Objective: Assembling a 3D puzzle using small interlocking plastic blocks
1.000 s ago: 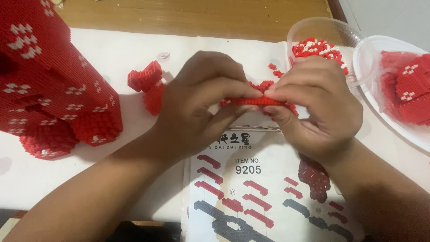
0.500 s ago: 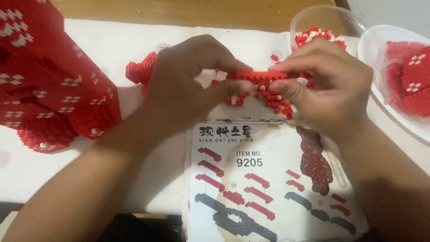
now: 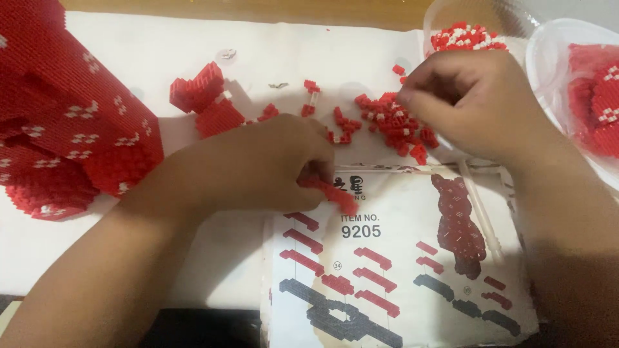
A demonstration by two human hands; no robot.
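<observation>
A: Grip first, quick. Left hand [image 3: 258,169]?

B: Closed. Fingers pinched on a red brick strip [image 3: 335,193]. The strip sticks out of the fingertips over the top edge of the instruction sheet [image 3: 400,258]. Its long axis slants down toward the sheet's middle, and the free end is blurred.

A: Right hand [image 3: 480,103]?

B: Fingers curled down, tips bunched at the loose brick pile [image 3: 390,122]. It touches or nearly touches the pile. I cannot tell if it has a brick pinched, since the fingertips hide it.

A: Where is the pile, using the sheet as landmark?

B: Just above the sheet's top edge, on the white table cover [image 3: 322,45]. From the strip it lies up and to the right, near but apart. The right hand is plainly the nearer one to the pile. The left hand is nearer the strip, as it holds it.

A: Rest, outward?

B: A small red block assembly [image 3: 206,100] is above and left of the sheet. A big red built model [image 3: 64,122] with white flecks is far left of it. A clear cup of red and white bricks [image 3: 467,32] is above the sheet's right corner. A clear tray [image 3: 548,71] with red pieces is right of that, at the frame edge.
</observation>
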